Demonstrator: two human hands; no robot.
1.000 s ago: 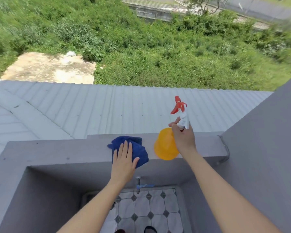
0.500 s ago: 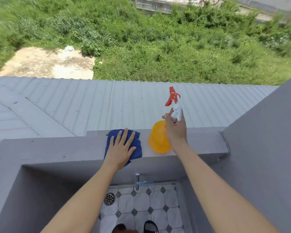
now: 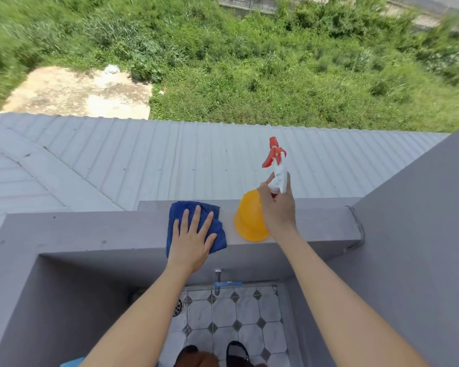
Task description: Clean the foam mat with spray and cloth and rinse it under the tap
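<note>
Right hand (image 3: 277, 207) grips spray bottle (image 3: 252, 221) by its neck, upright on ledge (image 3: 323, 221); little changed in the last second. Left hand (image 3: 194, 234) stays flat, fingers spread, on blue cloth (image 3: 180, 210). Tap (image 3: 217, 283) below. Foam mat unseen, possibly the blue sliver at the frame's bottom edge; cleaning not begun.

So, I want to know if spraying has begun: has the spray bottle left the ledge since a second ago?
No. The spray bottle stands at the same spot on the ledge, just right of the tap below; only the camera shifted.
</note>
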